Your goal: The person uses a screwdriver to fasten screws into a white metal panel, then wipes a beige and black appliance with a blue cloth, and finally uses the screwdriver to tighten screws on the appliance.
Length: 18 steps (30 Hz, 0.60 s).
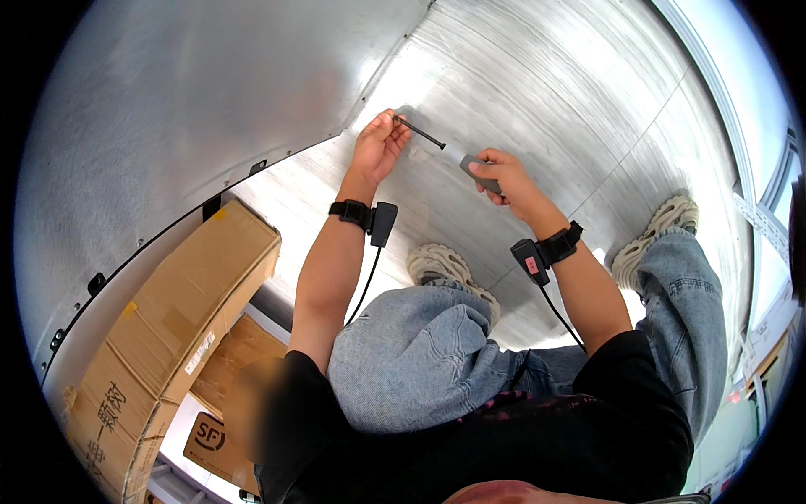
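My left hand (380,147) is closed, its thumb and fingers pinching the far end of a thin dark metal rod (422,134). The rod slants down to the right and has a slightly wider near end. My right hand (508,181) wraps round the grey handle of a screwdriver (478,170), thumb along its top. The handle's pale front part points at the rod's wider end. Whether rod and handle are joined or only close together, I cannot tell. Both hands are held over the pale wood-grain floor (537,76), beside a large grey metal panel (218,84).
Bolts and small black brackets (258,167) line the panel's lower edge. A long cardboard box (168,311) stands at the left, with a smaller brown box (220,445) near it. My shoes (449,269) are on the floor below my hands. A white frame edge (714,84) curves along the right.
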Motion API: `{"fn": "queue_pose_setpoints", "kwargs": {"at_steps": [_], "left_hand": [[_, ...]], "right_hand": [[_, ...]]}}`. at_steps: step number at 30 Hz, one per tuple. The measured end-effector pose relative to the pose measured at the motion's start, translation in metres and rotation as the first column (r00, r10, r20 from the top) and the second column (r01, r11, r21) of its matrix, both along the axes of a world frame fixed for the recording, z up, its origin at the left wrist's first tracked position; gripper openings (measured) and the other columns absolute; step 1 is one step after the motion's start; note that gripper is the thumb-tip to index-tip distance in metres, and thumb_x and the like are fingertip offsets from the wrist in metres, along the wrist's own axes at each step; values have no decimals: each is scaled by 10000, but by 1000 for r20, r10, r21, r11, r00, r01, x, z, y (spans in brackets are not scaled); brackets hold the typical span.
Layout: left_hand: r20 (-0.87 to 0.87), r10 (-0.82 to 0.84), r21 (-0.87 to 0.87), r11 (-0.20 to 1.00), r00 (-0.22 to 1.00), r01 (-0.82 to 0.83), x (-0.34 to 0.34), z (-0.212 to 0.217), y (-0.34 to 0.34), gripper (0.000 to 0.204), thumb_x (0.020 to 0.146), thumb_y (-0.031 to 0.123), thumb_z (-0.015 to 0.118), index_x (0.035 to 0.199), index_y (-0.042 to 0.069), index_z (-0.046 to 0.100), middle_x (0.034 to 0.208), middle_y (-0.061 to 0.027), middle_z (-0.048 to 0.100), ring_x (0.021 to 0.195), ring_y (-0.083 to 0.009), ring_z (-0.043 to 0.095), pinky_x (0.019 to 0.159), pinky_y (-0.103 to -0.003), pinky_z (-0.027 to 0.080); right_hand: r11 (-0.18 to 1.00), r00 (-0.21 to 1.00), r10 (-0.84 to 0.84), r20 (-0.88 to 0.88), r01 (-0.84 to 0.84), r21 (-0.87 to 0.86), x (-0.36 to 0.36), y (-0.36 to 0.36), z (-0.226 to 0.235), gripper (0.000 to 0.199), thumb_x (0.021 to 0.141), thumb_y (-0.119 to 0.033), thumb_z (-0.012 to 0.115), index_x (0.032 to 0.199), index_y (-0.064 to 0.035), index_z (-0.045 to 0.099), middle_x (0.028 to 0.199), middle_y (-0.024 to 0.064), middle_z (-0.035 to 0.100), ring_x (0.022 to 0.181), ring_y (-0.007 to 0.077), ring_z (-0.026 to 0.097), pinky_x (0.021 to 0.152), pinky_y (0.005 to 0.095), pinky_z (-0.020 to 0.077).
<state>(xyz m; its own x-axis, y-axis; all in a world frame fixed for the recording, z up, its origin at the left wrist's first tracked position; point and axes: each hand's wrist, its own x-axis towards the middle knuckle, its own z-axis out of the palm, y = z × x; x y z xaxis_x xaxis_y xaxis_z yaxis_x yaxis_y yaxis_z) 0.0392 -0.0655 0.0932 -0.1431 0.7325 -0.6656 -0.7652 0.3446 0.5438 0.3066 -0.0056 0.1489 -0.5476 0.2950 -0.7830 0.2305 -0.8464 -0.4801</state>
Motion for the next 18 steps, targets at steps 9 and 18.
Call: {"fn": "queue_pose_setpoints", "kwargs": {"at_steps": [9,18], "left_hand": [[38,31,27,999,999,-32,0,2,3,114,975,157,490,1008,63,547,953,-58,637,864,-149,624,838,-305,550],[-6,41,-27,999,999,-41,1,-4,1,124,977,162,487,1008,60,551,947,-67,642,837,-153,626,814,-306,556]], "right_hand": [[997,998,55,-8,-55,48,-1,7,3,204,862,-303,628,898,-114,562,642,-10,541,416,43,366,389,219,228],[879,971,149,187,-217,425,-8,-3,-7,249,839,-274,647,926,-54,572,685,55,565,548,149,503,499,304,390]]}}
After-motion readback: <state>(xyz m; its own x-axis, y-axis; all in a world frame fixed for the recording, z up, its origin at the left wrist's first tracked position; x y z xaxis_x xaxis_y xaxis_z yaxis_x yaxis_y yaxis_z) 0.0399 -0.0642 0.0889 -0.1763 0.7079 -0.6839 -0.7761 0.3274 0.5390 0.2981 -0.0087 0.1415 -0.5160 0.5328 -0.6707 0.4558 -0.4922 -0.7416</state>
